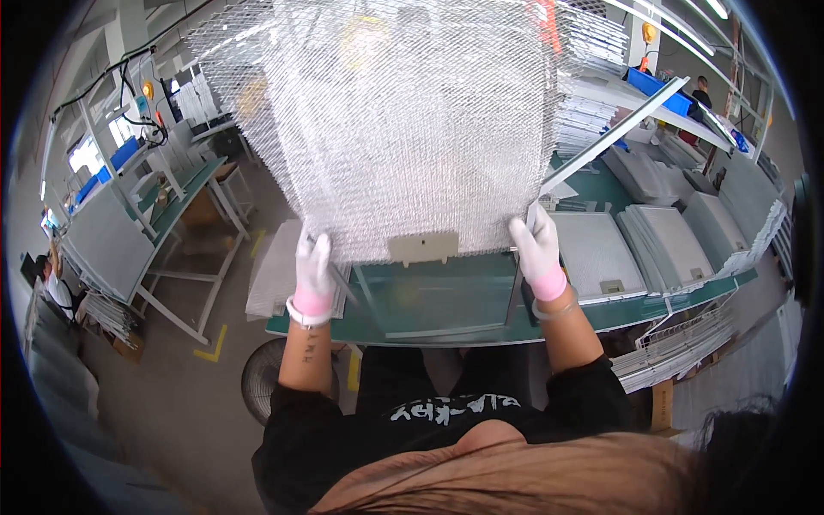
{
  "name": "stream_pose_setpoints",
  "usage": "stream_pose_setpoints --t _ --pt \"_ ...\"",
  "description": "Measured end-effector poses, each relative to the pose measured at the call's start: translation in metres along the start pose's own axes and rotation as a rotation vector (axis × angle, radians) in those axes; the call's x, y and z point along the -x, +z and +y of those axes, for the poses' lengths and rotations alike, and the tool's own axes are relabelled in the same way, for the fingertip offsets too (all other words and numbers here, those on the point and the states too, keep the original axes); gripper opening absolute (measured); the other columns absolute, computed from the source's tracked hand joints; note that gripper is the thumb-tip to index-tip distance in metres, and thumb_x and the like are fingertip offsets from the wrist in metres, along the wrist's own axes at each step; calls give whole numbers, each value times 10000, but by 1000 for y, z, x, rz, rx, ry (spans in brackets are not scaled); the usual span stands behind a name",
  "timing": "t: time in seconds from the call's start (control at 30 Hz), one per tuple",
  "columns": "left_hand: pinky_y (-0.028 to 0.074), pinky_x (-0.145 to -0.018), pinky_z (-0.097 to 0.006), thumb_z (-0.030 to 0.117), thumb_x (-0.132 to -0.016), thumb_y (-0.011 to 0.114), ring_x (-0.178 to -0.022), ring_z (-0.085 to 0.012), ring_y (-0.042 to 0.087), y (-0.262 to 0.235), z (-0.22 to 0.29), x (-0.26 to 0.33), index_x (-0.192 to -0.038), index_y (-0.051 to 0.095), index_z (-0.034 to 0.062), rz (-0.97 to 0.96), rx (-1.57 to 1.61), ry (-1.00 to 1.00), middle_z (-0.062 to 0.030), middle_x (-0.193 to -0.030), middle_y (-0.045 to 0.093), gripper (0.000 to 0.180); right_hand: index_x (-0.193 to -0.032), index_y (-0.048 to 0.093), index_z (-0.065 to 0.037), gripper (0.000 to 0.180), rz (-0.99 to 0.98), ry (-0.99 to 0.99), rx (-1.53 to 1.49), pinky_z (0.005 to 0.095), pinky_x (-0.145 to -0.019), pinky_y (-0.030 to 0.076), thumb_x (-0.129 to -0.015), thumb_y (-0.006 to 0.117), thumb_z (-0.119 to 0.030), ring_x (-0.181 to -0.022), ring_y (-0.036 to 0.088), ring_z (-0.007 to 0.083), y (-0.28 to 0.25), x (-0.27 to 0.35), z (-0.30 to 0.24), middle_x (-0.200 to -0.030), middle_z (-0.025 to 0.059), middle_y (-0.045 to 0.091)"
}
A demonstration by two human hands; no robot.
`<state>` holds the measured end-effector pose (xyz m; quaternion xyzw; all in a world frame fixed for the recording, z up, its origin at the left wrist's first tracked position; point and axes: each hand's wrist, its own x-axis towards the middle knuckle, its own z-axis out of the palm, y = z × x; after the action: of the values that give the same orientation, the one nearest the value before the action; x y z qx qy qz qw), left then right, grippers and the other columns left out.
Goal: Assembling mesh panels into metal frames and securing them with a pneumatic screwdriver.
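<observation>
A large sheet of silvery metal mesh [421, 146] is raised in front of me and fills the upper middle of the view. My left hand [314, 268], in a white glove with a pink cuff, grips its lower left corner. At the lower right corner my gloved right hand [539, 249] is closed on the mesh edge. A beige tab [424, 248] sits at the middle of the sheet's lower edge. Below it, a thin rectangular frame [446, 330] lies on the green table [360, 333], partly hidden by the mesh.
Stacks of mesh panels [665, 245] lie on the table to the right. A pale metal bar [618, 133] slants up behind my right hand. A floor fan [262, 382] stands at lower left. Another workbench [184, 202] is farther left, and a person [58, 287] is at the far left.
</observation>
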<state>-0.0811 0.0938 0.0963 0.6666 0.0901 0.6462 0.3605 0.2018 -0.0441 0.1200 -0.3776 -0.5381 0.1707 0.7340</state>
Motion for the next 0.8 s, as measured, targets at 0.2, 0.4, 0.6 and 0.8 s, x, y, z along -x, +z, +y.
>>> stream_pose_setpoints --t 0.2,0.4,0.6,0.8 --pt "488 -720 -221 -13 -860 652 -822 -68 602 29 -41 -13 -1148 584 -40 73 144 -187 -32 -1008 670 297 -996 631 2 125 117 -20 254 222 -701 425 -880 602 -35 -747 495 64 -35 1 46 -834 -10 573" --pt "487 -716 -214 -26 -852 660 -803 -65 610 43 -42 -3 -1125 594 -44 2 197 -297 -39 -967 681 282 -816 510 -29 119 295 -140 255 260 -607 377 -876 612 -39 -647 391 85 -35 8 63 -696 -22 441" --pt "464 -711 -209 -14 -867 642 -799 -42 576 39 -58 6 -1123 589 -30 3 154 -296 -12 -955 669 262 -1135 566 24 252 175 -96 338 269 -819 451 -896 584 -56 -866 562 112 -46 15 72 -968 64 637" --pt "458 -790 -226 1 -891 607 -920 -48 556 41 -86 39 -1212 542 -10 32 141 -380 -13 -1089 629 328 -1175 542 43 319 210 -67 358 303 -873 454 -868 559 -39 -941 593 172 -52 39 88 -1041 97 641"
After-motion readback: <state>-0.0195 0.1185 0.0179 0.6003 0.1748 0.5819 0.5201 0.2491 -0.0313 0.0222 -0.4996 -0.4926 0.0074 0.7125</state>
